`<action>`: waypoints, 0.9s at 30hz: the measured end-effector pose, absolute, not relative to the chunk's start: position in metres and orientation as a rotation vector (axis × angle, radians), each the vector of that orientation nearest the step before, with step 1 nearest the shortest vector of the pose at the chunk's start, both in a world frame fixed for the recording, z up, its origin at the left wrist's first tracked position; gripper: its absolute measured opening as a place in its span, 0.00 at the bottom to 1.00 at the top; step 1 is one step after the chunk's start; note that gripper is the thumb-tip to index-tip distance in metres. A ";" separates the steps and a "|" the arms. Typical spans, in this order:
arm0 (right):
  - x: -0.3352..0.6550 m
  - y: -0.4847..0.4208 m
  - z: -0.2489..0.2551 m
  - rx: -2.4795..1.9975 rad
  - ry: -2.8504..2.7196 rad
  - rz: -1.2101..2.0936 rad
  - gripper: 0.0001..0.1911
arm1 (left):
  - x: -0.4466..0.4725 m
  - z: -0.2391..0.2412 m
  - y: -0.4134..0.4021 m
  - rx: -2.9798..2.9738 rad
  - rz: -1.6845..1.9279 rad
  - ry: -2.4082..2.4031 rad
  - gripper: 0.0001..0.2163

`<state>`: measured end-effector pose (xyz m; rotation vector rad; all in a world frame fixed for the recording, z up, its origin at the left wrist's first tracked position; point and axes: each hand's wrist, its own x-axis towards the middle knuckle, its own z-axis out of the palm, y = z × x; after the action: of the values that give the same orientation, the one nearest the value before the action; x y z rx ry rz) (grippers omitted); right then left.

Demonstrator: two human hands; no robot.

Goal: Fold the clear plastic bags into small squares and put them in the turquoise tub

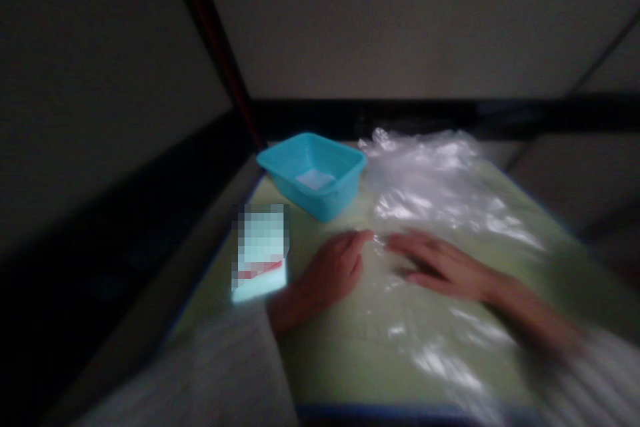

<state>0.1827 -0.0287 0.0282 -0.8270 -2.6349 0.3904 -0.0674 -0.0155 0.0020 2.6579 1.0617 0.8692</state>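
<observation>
A clear plastic bag (pixel 445 367) lies flat across the right half of the table, its shiny creases catching the light. My left hand (pixel 337 267) is closed at the left edge of this plastic, with the fingertips on it. Just to the right, my right hand (pixel 445 267) lies over the plastic with its fingers stretched out and slightly apart, blurred by motion. The two hands' fingertips nearly meet, and the plastic between them is hard to make out.
Behind my hands stands a turquoise plastic basin (pixel 325 203) with a pale flat piece (pixel 314 179) inside. A heap of crumpled clear plastic (pixel 425 167) is at the back right. A lit phone-like screen (pixel 260 287), partly pixelated, lies left on the yellowish table (pixel 340 360). Walls stand close behind.
</observation>
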 end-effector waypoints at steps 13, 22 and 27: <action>0.185 -0.026 0.022 -0.910 -2.641 0.293 0.30 | -0.070 0.000 -0.013 2.709 0.514 0.984 0.27; 0.187 -0.025 0.026 -0.938 -2.599 0.234 0.26 | -0.070 -0.002 -0.012 2.715 0.461 0.999 0.28; 0.191 -0.025 0.035 -0.973 -2.577 0.232 0.18 | -0.070 0.001 -0.012 2.705 0.553 0.963 0.29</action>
<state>0.1909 -0.0251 0.0348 -0.9731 -2.5774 0.2319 -0.0700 -0.0119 0.0011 2.7046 0.9630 0.5529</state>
